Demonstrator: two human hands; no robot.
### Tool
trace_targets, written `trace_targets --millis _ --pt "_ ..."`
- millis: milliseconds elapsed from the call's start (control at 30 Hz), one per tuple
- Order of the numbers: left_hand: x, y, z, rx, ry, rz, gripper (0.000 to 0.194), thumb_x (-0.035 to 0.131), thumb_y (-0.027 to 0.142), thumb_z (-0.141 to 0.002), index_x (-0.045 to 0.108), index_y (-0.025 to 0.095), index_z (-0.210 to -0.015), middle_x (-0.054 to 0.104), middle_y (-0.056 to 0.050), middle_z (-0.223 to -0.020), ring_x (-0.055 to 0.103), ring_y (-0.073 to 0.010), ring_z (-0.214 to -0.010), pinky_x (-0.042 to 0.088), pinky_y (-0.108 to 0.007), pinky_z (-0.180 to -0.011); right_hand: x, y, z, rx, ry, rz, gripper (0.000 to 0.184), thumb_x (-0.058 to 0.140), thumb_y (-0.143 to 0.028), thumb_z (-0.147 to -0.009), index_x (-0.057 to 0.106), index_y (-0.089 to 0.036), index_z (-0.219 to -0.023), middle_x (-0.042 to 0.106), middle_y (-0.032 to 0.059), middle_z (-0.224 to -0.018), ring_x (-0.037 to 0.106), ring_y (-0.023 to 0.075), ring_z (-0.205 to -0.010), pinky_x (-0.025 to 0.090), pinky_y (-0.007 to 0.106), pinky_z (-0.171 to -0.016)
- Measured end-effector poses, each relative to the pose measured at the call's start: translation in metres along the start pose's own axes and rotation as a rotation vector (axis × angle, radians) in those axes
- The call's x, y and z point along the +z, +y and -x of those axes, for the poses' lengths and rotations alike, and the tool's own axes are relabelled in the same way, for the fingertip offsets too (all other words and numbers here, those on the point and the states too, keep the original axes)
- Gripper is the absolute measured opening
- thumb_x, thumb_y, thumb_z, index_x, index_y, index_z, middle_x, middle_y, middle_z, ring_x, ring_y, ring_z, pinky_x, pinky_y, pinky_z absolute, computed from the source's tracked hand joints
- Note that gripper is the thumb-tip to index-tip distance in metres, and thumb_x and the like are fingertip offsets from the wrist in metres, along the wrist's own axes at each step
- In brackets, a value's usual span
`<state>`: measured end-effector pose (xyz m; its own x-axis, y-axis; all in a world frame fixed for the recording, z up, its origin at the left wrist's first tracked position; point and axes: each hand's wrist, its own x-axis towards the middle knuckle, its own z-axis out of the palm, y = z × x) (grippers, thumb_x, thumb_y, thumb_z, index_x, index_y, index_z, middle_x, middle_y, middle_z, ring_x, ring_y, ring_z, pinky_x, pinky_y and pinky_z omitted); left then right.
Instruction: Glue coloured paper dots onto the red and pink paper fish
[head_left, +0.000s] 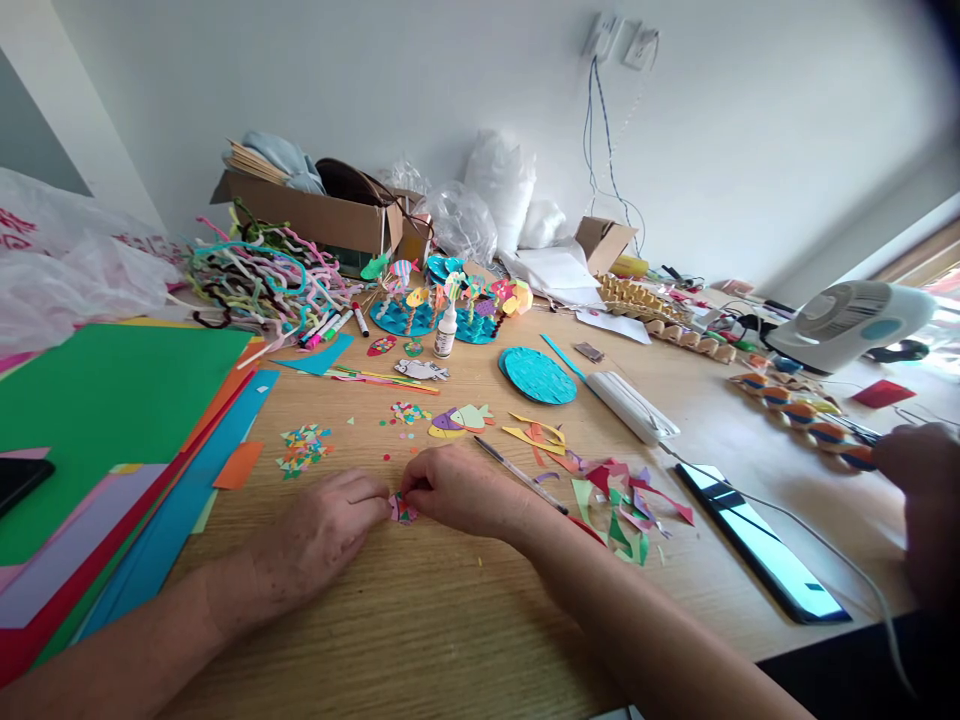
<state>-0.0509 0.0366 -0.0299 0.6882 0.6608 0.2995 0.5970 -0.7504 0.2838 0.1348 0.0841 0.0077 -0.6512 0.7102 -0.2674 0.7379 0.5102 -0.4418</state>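
A small pink paper fish [403,512] with coloured bits on it lies on the table between my hands, partly covered by my fingers. My left hand [330,525] rests on the table, its fingertips closed against the fish's left edge. Over the fish's right side, my right hand [454,490] is in a pinch; whatever sits between the fingertips is too small to make out. Beyond them are a pile of cut paper bits [304,450], a pile of round paper dots [411,412] and yellow, purple and pale green paper fish [469,418]. A pen [517,473] lies beside my right forearm.
Coloured paper sheets [112,430] are stacked at left. Paper scraps [626,500], a phone [765,540] and a white power strip [632,407] lie at right. Farther back stand a glue bottle [445,333] and blue discs [538,375]. Another person's hand [919,460] is at far right.
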Motion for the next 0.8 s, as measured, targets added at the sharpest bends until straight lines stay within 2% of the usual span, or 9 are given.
trace_targets --millis 233,500,800 --pt "0.0027 -0.0019 0.0011 0.012 0.038 0.007 0.032 0.031 0.008 -0.089 0.061 0.019 -0.085 0.064 -0.003 -0.084 0.058 -0.0181 -0.076 0.046 -0.029 -0.067 -0.0063 -0.0012 0.0037 0.015 0.032 -0.029 0.022 0.051 -0.014 -0.074 0.07 -0.018 -0.083 0.069 0.0016 -0.079 0.057 0.0113 -0.068 0.036 0.02 -0.057" --pt "0.0031 -0.0021 0.0019 0.015 0.022 -0.009 0.031 0.031 0.009 -0.09 0.061 0.019 -0.088 0.063 -0.003 -0.083 0.057 -0.0179 -0.076 0.046 -0.028 -0.066 -0.0021 -0.004 0.0017 0.029 0.006 -0.002 0.023 0.051 -0.016 -0.074 0.071 -0.02 -0.084 0.069 0.0011 -0.078 0.056 0.0113 -0.067 0.035 0.02 -0.056" --pt "0.0022 -0.0021 0.0011 0.01 -0.005 -0.014 0.034 0.03 0.009 -0.09 0.062 0.019 -0.086 0.064 -0.003 -0.084 0.058 -0.0183 -0.078 0.047 -0.029 -0.068 -0.0069 0.0028 0.0092 0.033 0.075 -0.108 0.019 0.052 -0.015 -0.076 0.07 -0.018 -0.08 0.068 -0.0003 -0.073 0.054 0.0097 -0.063 0.035 0.019 -0.055"
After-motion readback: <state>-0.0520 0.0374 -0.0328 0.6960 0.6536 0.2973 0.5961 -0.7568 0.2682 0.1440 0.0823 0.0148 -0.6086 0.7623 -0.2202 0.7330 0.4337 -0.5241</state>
